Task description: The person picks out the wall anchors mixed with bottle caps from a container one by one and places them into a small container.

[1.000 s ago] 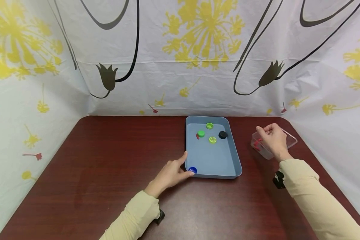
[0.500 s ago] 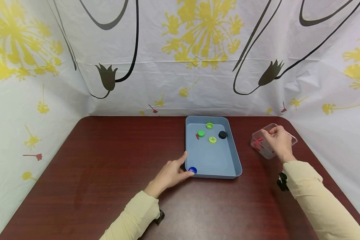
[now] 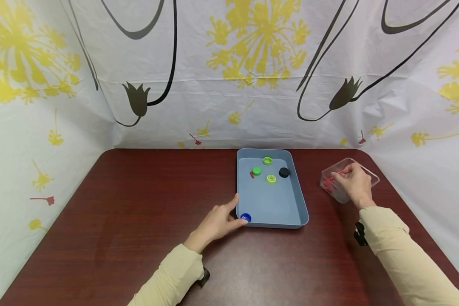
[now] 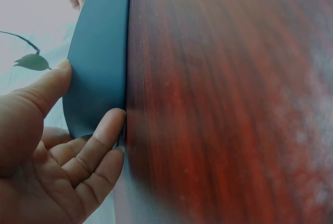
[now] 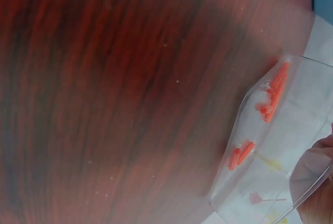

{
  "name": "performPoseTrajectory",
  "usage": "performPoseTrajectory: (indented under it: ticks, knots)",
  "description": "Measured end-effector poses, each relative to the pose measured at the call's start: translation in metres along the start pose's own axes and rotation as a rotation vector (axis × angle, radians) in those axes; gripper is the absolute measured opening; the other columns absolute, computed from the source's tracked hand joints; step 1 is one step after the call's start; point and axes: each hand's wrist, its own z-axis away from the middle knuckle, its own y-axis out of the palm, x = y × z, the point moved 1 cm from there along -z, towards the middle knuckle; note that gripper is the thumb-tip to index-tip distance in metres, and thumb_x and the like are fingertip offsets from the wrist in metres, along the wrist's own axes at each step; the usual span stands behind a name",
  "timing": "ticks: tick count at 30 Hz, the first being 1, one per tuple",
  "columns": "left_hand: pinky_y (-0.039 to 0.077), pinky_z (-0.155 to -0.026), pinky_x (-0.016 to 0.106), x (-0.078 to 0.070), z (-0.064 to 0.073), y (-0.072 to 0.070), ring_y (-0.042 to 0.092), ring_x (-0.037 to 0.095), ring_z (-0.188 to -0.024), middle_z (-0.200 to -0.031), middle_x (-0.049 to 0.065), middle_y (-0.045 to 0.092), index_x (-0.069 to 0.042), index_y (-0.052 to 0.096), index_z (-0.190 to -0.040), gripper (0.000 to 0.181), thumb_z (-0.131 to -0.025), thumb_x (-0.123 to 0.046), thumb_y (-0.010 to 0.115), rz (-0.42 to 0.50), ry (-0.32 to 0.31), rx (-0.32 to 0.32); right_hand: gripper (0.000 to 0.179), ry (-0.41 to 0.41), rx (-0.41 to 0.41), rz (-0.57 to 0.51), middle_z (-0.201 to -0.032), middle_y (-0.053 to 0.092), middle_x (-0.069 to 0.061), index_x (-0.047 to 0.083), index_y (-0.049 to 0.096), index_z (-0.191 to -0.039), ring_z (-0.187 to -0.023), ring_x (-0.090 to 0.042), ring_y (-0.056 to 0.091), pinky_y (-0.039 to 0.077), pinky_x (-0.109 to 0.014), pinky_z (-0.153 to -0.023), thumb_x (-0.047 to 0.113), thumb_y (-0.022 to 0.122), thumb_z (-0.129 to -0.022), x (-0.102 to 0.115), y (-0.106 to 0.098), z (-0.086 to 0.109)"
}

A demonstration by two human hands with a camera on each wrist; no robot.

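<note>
My left hand (image 3: 216, 223) holds the near-left corner of a blue-grey tray (image 3: 271, 208). In the left wrist view its thumb rests at the rim, while the other fingers lie along the tray's lower side. A blue bottle cap (image 3: 245, 217) sits in that corner beside the thumb. At the right, my right hand (image 3: 355, 185) reaches into a clear plastic box (image 3: 342, 196) and pinches a small red stick (image 3: 341, 171) between thumb and finger. More red sticks (image 5: 276, 94) lie in the box. The right fingertips are mostly out of the right wrist view.
Inside the tray are a green cap (image 3: 256, 171), a light green cap (image 3: 267, 160), a yellow-green cap (image 3: 271, 178), a black cap (image 3: 284, 172) and a short red piece (image 3: 252, 174). A patterned white sheet (image 3: 199, 114) stands behind the dark red table (image 3: 145, 199).
My right hand has shifted right and down into the clear box, and a red stick now shows at its fingertips. The left hand and tray have stayed put.
</note>
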Motion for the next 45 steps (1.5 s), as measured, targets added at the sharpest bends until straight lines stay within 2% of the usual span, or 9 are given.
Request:
performPoseTrajectory:
  ticks: [7,18,22,27,31,35,37,42,45]
  knots:
    - [0.046,-0.068,0.026,0.0,0.0,0.0,0.06,0.001,-0.064,-0.075,-0.001,0.07,-0.007,0.022,-0.15,0.08,-0.089,-0.039,0.063,-0.004,0.005,-0.001,0.02,-0.023,-0.028,-0.003,-0.068,0.063,-0.014,0.0,0.056,-0.078,-0.058,-0.015,0.05,0.036,-0.033,-0.059,0.015,0.068,-0.084,0.001,0.0,0.0]
    - [0.046,-0.067,0.025,0.001,-0.001,0.001,0.059,0.002,-0.061,-0.07,-0.002,0.067,-0.004,0.022,-0.149,0.08,-0.089,-0.037,0.064,-0.004,0.021,-0.002,0.021,-0.028,-0.012,-0.006,-0.066,0.061,-0.012,-0.001,0.056,-0.079,-0.055,-0.012,0.048,0.036,-0.031,-0.056,0.015,0.068,-0.085,-0.001,-0.001,0.0]
    - [0.046,-0.066,0.024,0.002,-0.001,0.002,0.059,0.001,-0.061,-0.072,-0.001,0.068,-0.005,0.022,-0.149,0.08,-0.089,-0.037,0.064,-0.009,0.019,-0.003,0.021,-0.036,-0.02,-0.012,-0.065,0.059,-0.009,0.0,0.056,-0.08,-0.052,-0.005,0.044,0.036,-0.03,-0.055,0.016,0.067,-0.086,0.001,-0.002,-0.001]
    - [0.047,-0.068,0.025,0.003,-0.002,0.002,0.061,0.002,-0.064,-0.074,-0.001,0.07,-0.005,0.022,-0.149,0.08,-0.089,-0.039,0.063,-0.008,0.016,-0.005,0.02,-0.063,-0.065,-0.069,-0.066,0.06,-0.015,-0.002,0.057,-0.08,-0.05,0.009,0.037,0.038,-0.04,-0.068,0.014,0.067,-0.086,0.012,-0.001,-0.005]
    - [0.048,-0.07,0.027,0.001,0.0,0.0,0.062,0.002,-0.066,-0.077,0.001,0.071,-0.004,0.023,-0.149,0.08,-0.09,-0.039,0.062,-0.011,0.031,-0.009,0.022,-0.063,-0.065,-0.122,-0.071,0.061,-0.017,-0.002,0.058,-0.084,-0.052,0.013,0.036,0.036,-0.035,-0.07,0.017,0.067,-0.087,0.03,0.002,-0.008]
    - [0.048,-0.069,0.026,0.001,0.001,0.0,0.062,0.002,-0.068,-0.08,0.002,0.071,-0.001,0.023,-0.148,0.08,-0.09,-0.041,0.061,-0.021,0.056,-0.012,0.025,-0.051,-0.008,-0.167,-0.073,0.059,-0.012,0.0,0.059,-0.089,-0.053,0.007,0.042,0.037,-0.024,-0.06,0.025,0.065,-0.089,0.055,0.006,-0.012]
    - [0.047,-0.068,0.026,0.001,0.001,0.0,0.062,0.002,-0.068,-0.08,0.002,0.071,-0.002,0.023,-0.149,0.08,-0.09,-0.04,0.061,-0.018,0.044,-0.008,0.028,-0.042,0.035,-0.213,-0.073,0.058,-0.009,0.001,0.059,-0.091,-0.051,0.003,0.045,0.038,-0.021,-0.055,0.028,0.065,-0.089,0.068,0.01,-0.015]
    - [0.047,-0.068,0.025,0.002,-0.002,0.001,0.063,0.003,-0.068,-0.08,0.001,0.071,-0.006,0.022,-0.15,0.08,-0.09,-0.038,0.063,-0.01,0.009,-0.003,0.027,-0.038,0.152,-0.324,-0.071,0.054,-0.004,0.001,0.058,-0.093,-0.051,-0.004,0.047,0.04,-0.022,-0.047,0.028,0.065,-0.089,0.097,0.027,-0.024]
    - [0.047,-0.068,0.025,0.002,-0.002,0.002,0.063,0.003,-0.068,-0.08,0.001,0.071,-0.006,0.022,-0.149,0.08,-0.089,-0.038,0.063,-0.012,0.008,-0.003,0.024,-0.069,0.219,-0.339,-0.068,0.052,-0.002,0.001,0.058,-0.093,-0.051,-0.006,0.045,0.039,-0.024,-0.047,0.023,0.065,-0.089,0.113,0.037,-0.026]
